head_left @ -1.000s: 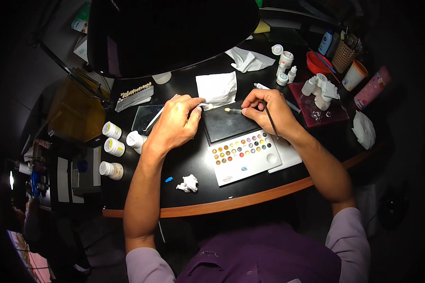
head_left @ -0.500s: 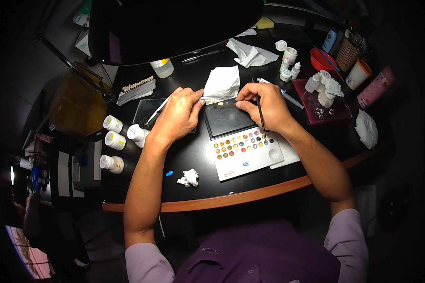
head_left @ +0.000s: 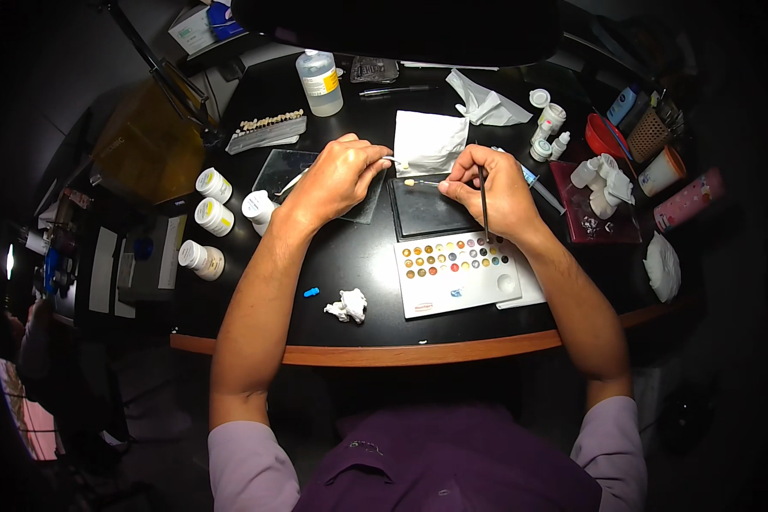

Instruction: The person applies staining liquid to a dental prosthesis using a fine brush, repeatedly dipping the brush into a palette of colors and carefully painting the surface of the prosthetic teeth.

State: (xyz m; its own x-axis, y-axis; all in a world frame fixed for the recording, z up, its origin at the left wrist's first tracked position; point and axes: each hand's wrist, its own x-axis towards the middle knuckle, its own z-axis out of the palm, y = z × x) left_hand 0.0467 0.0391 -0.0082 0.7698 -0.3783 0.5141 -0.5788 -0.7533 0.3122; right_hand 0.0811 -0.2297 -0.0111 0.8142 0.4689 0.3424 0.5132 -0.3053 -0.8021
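Note:
My left hand (head_left: 337,181) pinches a slim white stick (head_left: 392,159) between thumb and forefinger; a pale tip shows at its far end. My right hand (head_left: 491,186) holds a thin metal pin (head_left: 428,183) bearing a small cream tooth-shaped piece (head_left: 410,182). A dark slender brush (head_left: 484,200) is also lodged in that hand, pointing down toward the palette. The two pale ends are close together above the near edge of a white tissue (head_left: 431,136). Below them lies a flat black case (head_left: 427,209). Nearer me is a white palette (head_left: 439,294) with rows of coloured round pans.
Several white jars (head_left: 214,217) and a glass plate (head_left: 275,171) are on the left. A row of tooth-shaped tabs (head_left: 269,128) and a clear bottle (head_left: 320,85) stand behind. Crumpled tissue (head_left: 347,305) lies in front. A dark red tray (head_left: 572,222) with small containers is right.
The view has shifted, so most of the table appears lower or further right or higher up. Both hands keep their grips; the pale tips sit slightly further apart.

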